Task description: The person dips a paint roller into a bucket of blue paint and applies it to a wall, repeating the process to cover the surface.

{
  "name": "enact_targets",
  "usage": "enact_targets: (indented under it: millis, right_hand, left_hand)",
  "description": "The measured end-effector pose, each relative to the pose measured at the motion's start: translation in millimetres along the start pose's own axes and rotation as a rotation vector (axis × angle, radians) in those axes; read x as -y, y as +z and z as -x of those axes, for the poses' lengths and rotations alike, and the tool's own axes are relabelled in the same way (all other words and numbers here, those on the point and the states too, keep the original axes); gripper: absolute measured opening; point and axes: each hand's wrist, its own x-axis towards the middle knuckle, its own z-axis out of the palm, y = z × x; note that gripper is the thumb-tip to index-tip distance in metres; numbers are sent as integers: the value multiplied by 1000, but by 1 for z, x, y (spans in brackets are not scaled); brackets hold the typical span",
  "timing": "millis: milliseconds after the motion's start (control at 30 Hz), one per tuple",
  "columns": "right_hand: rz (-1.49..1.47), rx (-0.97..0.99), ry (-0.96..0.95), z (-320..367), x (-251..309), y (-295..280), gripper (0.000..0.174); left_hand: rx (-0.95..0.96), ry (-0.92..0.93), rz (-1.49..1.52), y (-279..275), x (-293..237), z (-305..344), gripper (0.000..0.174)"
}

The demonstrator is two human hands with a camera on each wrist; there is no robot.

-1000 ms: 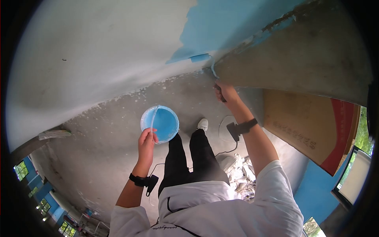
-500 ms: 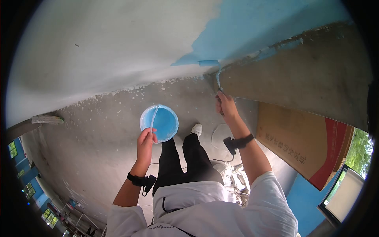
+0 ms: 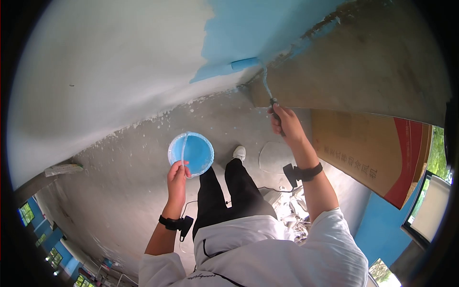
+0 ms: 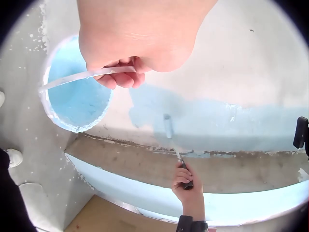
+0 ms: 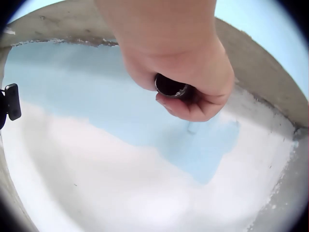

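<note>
My right hand (image 3: 287,123) grips the dark handle of a paint roller (image 3: 245,63), its fingers curled round it. The blue roller sleeve lies against the wall (image 3: 134,52), over the lower part of the blue painted area (image 3: 258,28). In the right wrist view the end of the handle (image 5: 170,86) pokes out of the fist, and the hand hides most of the roller. My left hand (image 3: 177,184) holds the pale strap handle (image 4: 67,80) of a bucket (image 3: 210,165) with light blue paint inside. The bucket hangs beside my leg, tilted a little in the left wrist view.
A brown stone-like ledge (image 3: 363,71) borders the painted wall on the right. Below it leans a large cardboard box (image 3: 358,153) with a red band. Crumpled white material (image 3: 291,210) lies on the floor (image 3: 119,177) by my legs, with a dark cable (image 3: 277,190) near it.
The roller has moved along the wall with my right hand, after a short shift toward the right, and its sleeve now tilts more. The left hand still holds the bucket; the head view has swung.
</note>
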Motion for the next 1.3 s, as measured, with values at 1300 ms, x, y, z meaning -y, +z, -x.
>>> enact_targets:
  millis: [1300]
  right_hand:
    - [247, -156, -160, -70, -26, -18, 27]
  left_hand:
    - [23, -82, -34, 20, -25, -1, 18]
